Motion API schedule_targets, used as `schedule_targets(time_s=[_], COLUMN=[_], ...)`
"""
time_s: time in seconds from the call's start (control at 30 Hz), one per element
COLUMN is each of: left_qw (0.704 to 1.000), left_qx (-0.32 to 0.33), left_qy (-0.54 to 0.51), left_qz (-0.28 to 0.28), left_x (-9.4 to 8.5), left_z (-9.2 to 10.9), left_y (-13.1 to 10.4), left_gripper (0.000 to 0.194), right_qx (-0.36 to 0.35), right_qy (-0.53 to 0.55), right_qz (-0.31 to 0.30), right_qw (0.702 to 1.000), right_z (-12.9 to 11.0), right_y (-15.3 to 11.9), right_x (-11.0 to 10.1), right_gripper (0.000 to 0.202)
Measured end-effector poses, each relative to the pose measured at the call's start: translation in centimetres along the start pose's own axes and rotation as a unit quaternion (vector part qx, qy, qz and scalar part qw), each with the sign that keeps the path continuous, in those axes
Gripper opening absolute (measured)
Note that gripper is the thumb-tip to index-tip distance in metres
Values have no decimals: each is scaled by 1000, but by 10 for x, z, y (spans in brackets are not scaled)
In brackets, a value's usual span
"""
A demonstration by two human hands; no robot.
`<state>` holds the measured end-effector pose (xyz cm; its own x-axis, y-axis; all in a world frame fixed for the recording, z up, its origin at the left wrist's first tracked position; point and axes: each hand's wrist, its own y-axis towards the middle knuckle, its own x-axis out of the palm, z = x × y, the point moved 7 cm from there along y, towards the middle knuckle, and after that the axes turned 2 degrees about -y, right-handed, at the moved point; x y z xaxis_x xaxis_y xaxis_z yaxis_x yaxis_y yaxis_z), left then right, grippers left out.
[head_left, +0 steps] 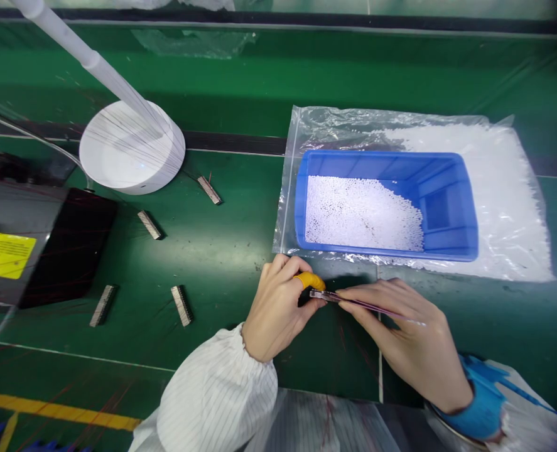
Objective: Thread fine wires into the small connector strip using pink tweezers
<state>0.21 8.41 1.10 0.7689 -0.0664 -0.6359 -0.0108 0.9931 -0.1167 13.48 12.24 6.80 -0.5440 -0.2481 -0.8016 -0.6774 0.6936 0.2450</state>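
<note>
My left hand, with a yellow finger cot on one finger, pinches a small narrow metal connector-like block. It resembles the blocks lying on the bench, though the fingers cover part of it. My right hand grips slim tweezers between thumb and fingers. Their tip end meets the block; whether it grips anything there is too small to tell. Just beyond both hands stands a blue bin partly filled with tiny white beads.
Under the bin lies a clear bag of white beads. Several narrow pin blocks with fine wires rest on the green bench at left. Behind them are a white round tub with a tube above it and a dark machine.
</note>
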Motion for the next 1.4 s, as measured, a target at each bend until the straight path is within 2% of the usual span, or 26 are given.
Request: schedule_targets(time_s=[0.33,0.63,1.4], left_qw=[1000,1000,1000], left_qx=[-11,-12,-17], left_qy=[4,-3,-9], left_qz=[-11,-10,-5], left_x=[2,2,1], left_z=[-2,-2,-1], left_y=[0,1,1], left_gripper=[18,17,16], right_qx=[1,-2,-2], right_qy=[5,18,7], right_qz=[4,2,0], right_qw=[1000,1000,1000], right_z=[1,0,-1], right_y=[-1,1,-2], right_x=[-10,-1,-3], right_gripper=[25,22,25])
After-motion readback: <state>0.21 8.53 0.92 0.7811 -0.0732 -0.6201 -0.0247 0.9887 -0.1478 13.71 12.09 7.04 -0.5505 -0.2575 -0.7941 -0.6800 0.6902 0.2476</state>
